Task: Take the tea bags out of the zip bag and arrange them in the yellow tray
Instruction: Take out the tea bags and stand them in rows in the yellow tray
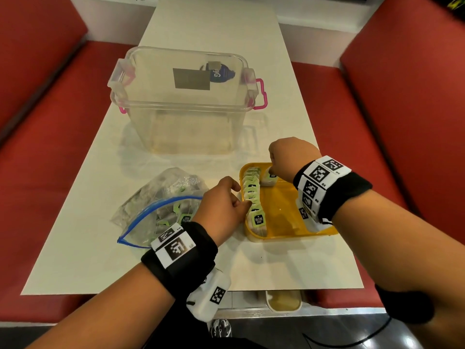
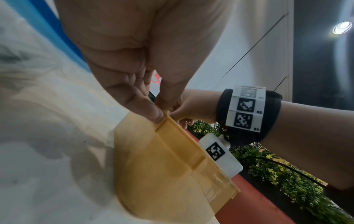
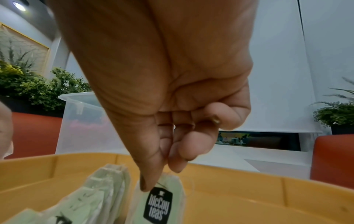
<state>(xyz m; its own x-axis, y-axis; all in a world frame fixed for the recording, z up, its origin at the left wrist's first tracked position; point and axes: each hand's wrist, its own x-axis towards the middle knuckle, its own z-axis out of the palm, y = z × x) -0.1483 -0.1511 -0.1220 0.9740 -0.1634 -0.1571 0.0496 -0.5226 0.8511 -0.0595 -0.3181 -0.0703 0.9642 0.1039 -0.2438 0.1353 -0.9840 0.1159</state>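
The yellow tray point(image 1: 284, 212) lies on the white table at the front right. A row of green tea bags point(image 1: 253, 195) stands along its left side. My right hand point(image 1: 273, 171) is at the tray's far end. In the right wrist view its thumb and forefinger point(image 3: 162, 177) pinch the top of one upright tea bag point(image 3: 166, 201) with a black tag, beside the row point(image 3: 91, 197). My left hand point(image 1: 245, 201) pinches the tray's left rim point(image 2: 162, 112). The clear zip bag point(image 1: 161, 210), blue-edged and open, lies left of the tray with several tea bags inside.
A clear plastic box point(image 1: 183, 102) with pink latches stands behind the tray and the bag. Red benches point(image 1: 50, 147) run along both sides of the table point(image 1: 125, 260). The table's front edge is just below my wrists.
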